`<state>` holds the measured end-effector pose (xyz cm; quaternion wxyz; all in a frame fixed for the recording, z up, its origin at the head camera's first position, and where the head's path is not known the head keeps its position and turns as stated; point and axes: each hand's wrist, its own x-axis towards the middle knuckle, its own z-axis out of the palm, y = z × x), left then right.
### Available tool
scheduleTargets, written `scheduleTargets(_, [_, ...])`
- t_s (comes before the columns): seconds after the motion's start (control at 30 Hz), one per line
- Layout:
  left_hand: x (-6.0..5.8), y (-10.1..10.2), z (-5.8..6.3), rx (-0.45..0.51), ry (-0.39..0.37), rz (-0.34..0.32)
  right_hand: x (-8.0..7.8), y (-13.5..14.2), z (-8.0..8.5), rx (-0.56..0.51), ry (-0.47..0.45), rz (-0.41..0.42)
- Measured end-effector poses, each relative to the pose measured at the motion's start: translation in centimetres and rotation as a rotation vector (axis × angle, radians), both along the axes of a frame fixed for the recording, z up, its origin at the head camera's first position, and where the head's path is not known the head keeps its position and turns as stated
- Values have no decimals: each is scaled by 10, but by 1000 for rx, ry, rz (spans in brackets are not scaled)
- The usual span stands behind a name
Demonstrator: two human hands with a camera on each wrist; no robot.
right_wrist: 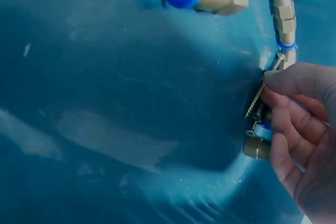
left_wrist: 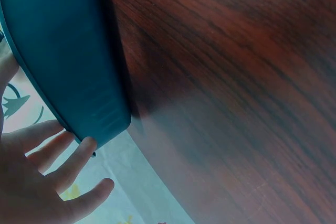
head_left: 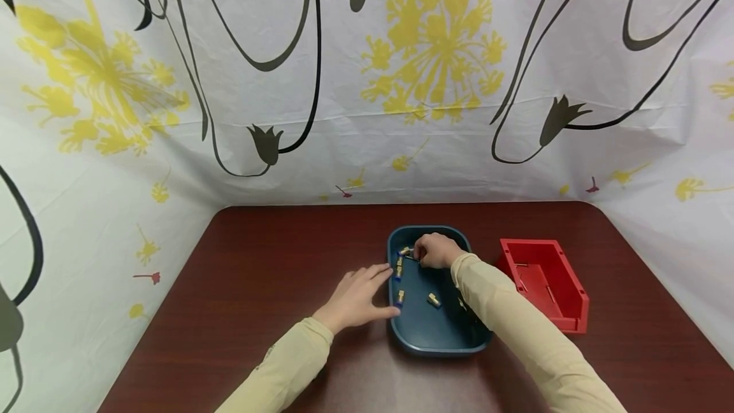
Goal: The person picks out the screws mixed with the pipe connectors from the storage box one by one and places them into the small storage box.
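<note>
A dark blue tray holds several brass push-in fittings with blue collars, one of them lying alone toward the middle. My right hand reaches into the tray's far end. In the right wrist view that hand pinches a thin screw between thumb and fingers. Beside the fingertips lie another screw and a fitting partly hidden by the hand, and a row of fittings stretches above them. My left hand has its fingers spread, fingertips at the tray's left rim; the left wrist view shows them against the tray's outer edge.
To the right of the tray stands a red open-fronted bin with a few screws inside. Both containers stand on a dark wooden table. A patterned cloth hangs behind and beside the table. The right forearm crosses the tray's right rim.
</note>
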<state>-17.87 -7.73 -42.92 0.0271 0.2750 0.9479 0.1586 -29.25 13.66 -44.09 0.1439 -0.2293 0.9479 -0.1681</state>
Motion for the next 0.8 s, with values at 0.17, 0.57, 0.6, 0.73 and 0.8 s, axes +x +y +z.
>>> scheduleTargets(0.17, [-1, 0, -2, 1, 4, -4, 4, -2, 0, 6, 10, 11])
scheduleTargets(0.57, [0, -1, 0, 12, 14, -13, 6, -6, -11, -63, -4, 68])
scheduleTargets(0.6, [0, -1, 0, 11, 15, -13, 7, -7, -12, -70, -10, 73])
scheduleTargets(0.73, [0, -1, -1, 10, 14, -15, 9, -8, -13, -103, -37, 70])
scheduleTargets(0.8, [0, -1, -1, 10, 18, -17, 10, -8, -13, -119, -41, 66])
